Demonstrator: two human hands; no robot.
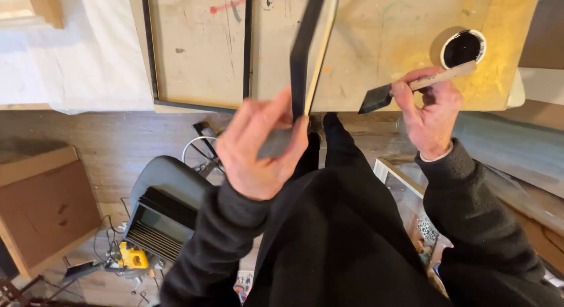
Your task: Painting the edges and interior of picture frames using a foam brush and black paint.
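Left hand (258, 151) raised, gripping black strip (305, 54)

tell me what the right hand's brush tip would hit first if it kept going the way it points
Probably the black-painted strip of wood held up by the left hand. The foam brush in the right hand points left toward it, though depth between them is unclear.

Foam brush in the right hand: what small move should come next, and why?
Probably bring the foam brush left onto the black-painted strip. The right hand holds it just short of the strip, its tip dark with paint, while the left hand grips the strip's lower end upright.
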